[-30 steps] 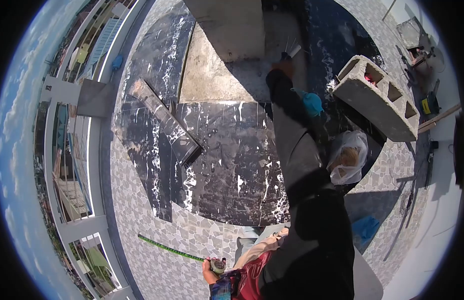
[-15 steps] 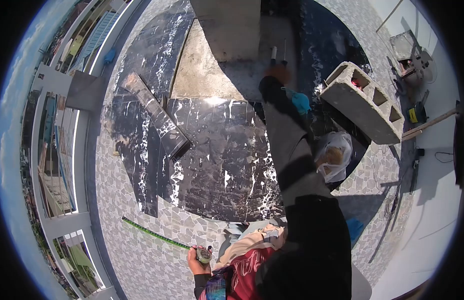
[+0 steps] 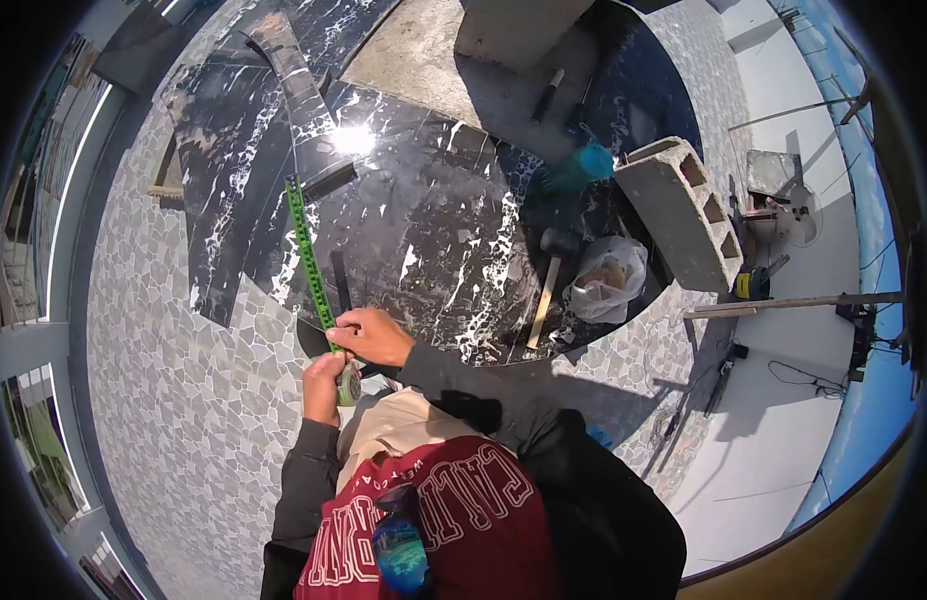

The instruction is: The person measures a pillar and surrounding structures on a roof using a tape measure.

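Observation:
My left hand (image 3: 322, 386) is closed around a tape measure (image 3: 349, 384) near my lap. Its green blade (image 3: 305, 240) runs out over the black, white-veined slab (image 3: 423, 230), ending near a narrow strip of the same material (image 3: 305, 95). Close beside it, my right hand (image 3: 378, 338) has its fingers pinched at the blade near the case. Whether those fingers hold anything else is hidden. A mallet with a pale wooden handle (image 3: 544, 305) lies on the slab to the right.
A hollow concrete block (image 3: 673, 215) stands at the right edge of the slab. Near it are a clear plastic bag (image 3: 608, 280) with brown contents and a teal object (image 3: 591, 160). A dark-handled tool (image 3: 549, 95) lies farther back. Stone-patterned flooring (image 3: 183, 400) surrounds everything.
My right hand has come back from the far tools to the tape. My left hand has moved, and the blade now lies over the slab instead of the floor. The view has turned.

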A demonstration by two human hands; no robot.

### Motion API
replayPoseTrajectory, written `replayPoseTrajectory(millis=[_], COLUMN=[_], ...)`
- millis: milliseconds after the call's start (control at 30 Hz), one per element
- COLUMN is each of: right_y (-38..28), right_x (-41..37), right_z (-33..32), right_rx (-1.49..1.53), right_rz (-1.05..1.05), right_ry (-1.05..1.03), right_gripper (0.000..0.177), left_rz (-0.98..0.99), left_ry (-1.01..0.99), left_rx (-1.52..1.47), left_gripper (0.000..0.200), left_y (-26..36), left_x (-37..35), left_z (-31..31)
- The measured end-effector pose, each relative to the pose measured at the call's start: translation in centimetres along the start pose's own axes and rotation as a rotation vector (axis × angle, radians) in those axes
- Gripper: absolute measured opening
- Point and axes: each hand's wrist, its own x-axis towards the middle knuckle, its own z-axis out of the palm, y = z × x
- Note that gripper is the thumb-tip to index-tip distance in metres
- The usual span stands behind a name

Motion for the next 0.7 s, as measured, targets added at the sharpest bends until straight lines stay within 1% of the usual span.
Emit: replayPoseTrajectory(millis=[33, 67, 133, 200, 233, 267, 300, 333, 367, 400, 433, 467, 533, 567, 600, 633, 700], right_y=[1.7, 2.2, 2.9, 3.3, 2.1, 1.6, 1.2, 2.2, 2.9, 1.8, 4.4, 6.2, 4.2, 4.4, 4.3, 4.4, 5.8], right_x=[0.0, -0.3, -0.2, 0.4, 1.1, 2.5, 4.4, 7.1, 9.7, 11.2, 14.0, 15.9, 14.9, 15.6, 16.0, 15.7, 15.1], right_z=[0.9, 1.7, 1.6, 1.3, 0.2, -1.7, -4.4, -8.1, -12.3, -15.4, -20.4, -24.9, -24.8, -25.2, -26.0, -25.6, -24.2], right_rx=[-0.153, -0.146, -0.300, -0.382, -0.376, -0.374, -0.355, -0.279, -0.261, -0.242, -0.327, -0.396, -0.318, -0.412, -0.500, -0.527, -0.566], right_rz=[-0.115, -0.102, -0.087, -0.116, -0.070, -0.020, -0.025, 0.000, -0.017, -0.018, -0.128, -0.238, -0.380, -0.075, 0.229, 0.326, 0.293], right_ry=[0.111, 0.099, 0.272, 0.363, 0.397, 0.446, 0.538, 0.595, 0.640, 0.726, 0.772, 0.715, 0.630, 0.708, 0.793, 0.788, 0.796], right_gripper=[0.033, 0.033, 0.034, 0.034, 0.035, 0.036, 0.036, 0.035, 0.035, 0.036, 0.037, 0.034, 0.029, 0.029, 0.029, 0.027, 0.027], left_rz=[0.071, 0.044, 0.020, -0.043, -0.017, 0.006, -0.002, -0.008, 0.003, 0.020, -0.035, -0.042, -0.167, -0.091, -0.109, -0.102, -0.095], left_ry=[-0.003, -0.004, -0.021, -0.083, -0.120, -0.151, -0.151, -0.154, -0.163, -0.183, -0.186, -0.181, -0.238, -0.263, -0.240, -0.232, -0.209], left_rx=[0.107, 0.160, 0.190, 0.190, 0.297, 0.399, 0.470, 0.549, 0.624, 0.701, 0.677, 0.674, 0.446, 0.490, 0.571, 0.528, 0.470], left_gripper=[0.019, 0.020, 0.021, 0.022, 0.023, 0.024, 0.024, 0.025, 0.025, 0.026, 0.024, 0.024, 0.021, 0.020, 0.020, 0.020, 0.019], left_y=[-0.2, -0.8, -1.7, -2.0, -2.5, -3.2, -3.9, -4.6, -6.0, -7.5, -8.1, -9.0, -11.6, -11.1, -10.5, -10.7, -10.7], left_x=[0.1, 0.8, 1.4, 2.2, 2.6, 2.8, 2.7, 2.4, 2.6, 2.8, 2.4, 2.2, 3.2, 3.1, 3.0, 3.3, 4.4], left_z=[-0.1, -0.8, -1.3, -2.2, -3.0, -4.0, -5.0, -6.2, -7.7, -9.0, -9.6, -10.0, -10.3, -9.2, -8.0, -6.9, -4.8])
